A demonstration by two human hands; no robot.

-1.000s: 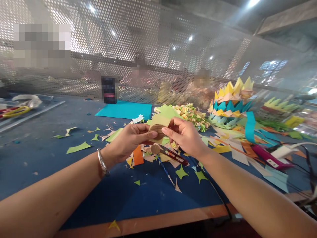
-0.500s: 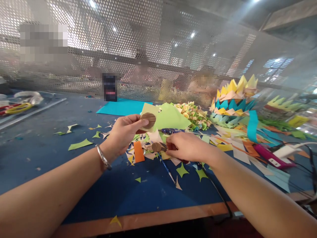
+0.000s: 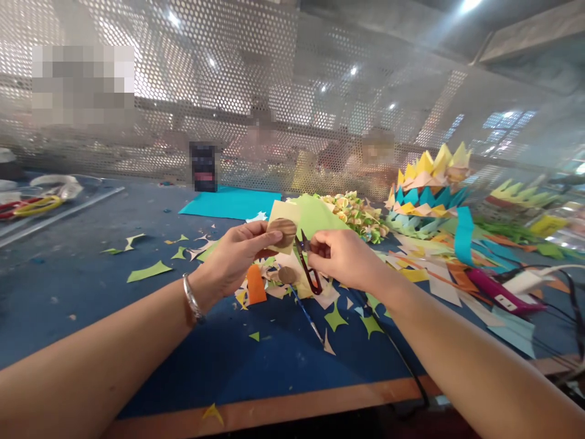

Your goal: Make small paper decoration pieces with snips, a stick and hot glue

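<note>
Between its thumb and fingers my left hand (image 3: 237,250) pinches a pale yellow paper square (image 3: 281,212) with a round wooden disc (image 3: 285,230) lying against it. My right hand (image 3: 340,257) grips small dark red thread snips (image 3: 313,279), whose blades point up beside the right edge of the yellow paper. Below them another wooden disc (image 3: 287,275) rests on paper scraps. An orange paper piece (image 3: 256,285) lies left of that disc, and a thin blue-handled tool (image 3: 309,317) slants toward the front. A green sheet (image 3: 320,214) is behind the hands.
A blue sheet (image 3: 231,203) and a pixelated dark object stand at the back. Curled paper pieces (image 3: 359,213) and a layered paper crown (image 3: 429,189) are at the back right. A pink power strip (image 3: 500,291) with cables lies right. Scissors (image 3: 36,206) lie far left.
My right hand has risen from the scraps, and the snips now show upright in it near the yellow paper. My left hand has shifted slightly right and down with paper and disc.
</note>
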